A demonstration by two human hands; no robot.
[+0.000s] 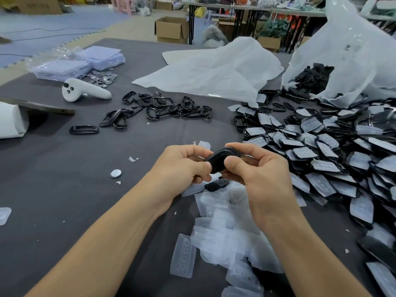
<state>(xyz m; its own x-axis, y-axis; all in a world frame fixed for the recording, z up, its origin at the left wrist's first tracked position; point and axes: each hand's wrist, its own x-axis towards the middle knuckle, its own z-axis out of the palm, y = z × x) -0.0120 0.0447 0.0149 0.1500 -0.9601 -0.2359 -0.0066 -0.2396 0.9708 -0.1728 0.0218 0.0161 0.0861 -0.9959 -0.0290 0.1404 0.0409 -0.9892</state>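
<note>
The left hand (182, 168) pinches the left end of a black shell (220, 157) between thumb and curled fingers (194, 153). The right hand (259, 176) grips the other end, thumb on the near face and fingers hooked over the far edge. This two-ended hold looks meant to steady the shell in the air just above the table so that a part can be pressed off it or into it; the view does not settle which. Directly under the hands a small black insert (216, 185) lies on a heap of translucent pads (225, 228), near enough that a dropped piece would land among them. To the right a wide pile of film-covered shells (321, 151) spreads up to the right wrist, so that side offers little room to swing. A torn plastic bag (342, 61) spills more of them from the far right. To the left the grey table cloth (75, 189) carries only a coin cell (116, 173) and a few scraps, and seems the easier way out for either hand. Farther off sit black frames (160, 108), apparently sorted apart from the rest, and a white controller (83, 91) lies well apart at the far left.
</note>
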